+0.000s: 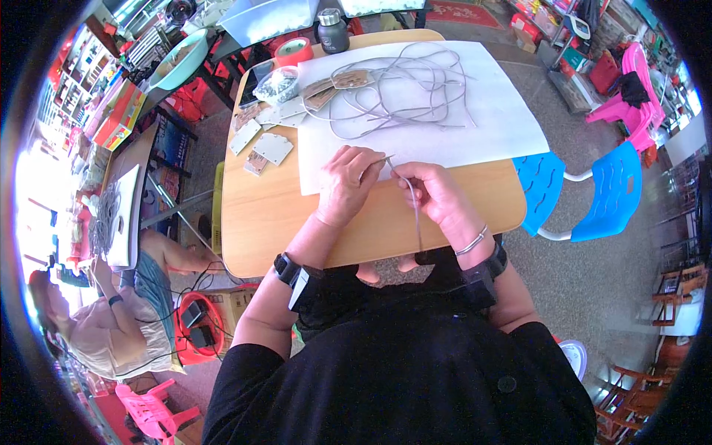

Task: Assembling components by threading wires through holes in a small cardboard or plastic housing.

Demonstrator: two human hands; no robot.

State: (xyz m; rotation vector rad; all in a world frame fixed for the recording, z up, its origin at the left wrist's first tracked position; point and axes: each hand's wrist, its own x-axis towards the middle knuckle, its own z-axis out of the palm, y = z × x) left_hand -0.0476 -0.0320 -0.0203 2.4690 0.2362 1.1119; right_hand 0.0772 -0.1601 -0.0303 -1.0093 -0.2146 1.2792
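Over the near edge of the white sheet (489, 85), both my hands are raised close together around a thin grey cord (417, 211). My left hand (345, 185) is closed, thumb and fingers pinching the cord near a short tip that sticks out. Close by on its right, my right hand (439, 194) is closed on the same cord, whose length hangs down past the table's front edge. Loose loops of similar grey cord (400, 100) spread across the sheet beyond my hands. Brown cards (351, 79) lie among the loops. Left of them rest several pale flat pieces (273, 148).
A clear tub of small parts (277, 86), a red tape roll (294, 52) and a dark bottle (334, 33) stand at the wooden table's (475, 189) far left. A blue chair (604, 196) is at right. Another person (111, 319) sits at a table on the left.
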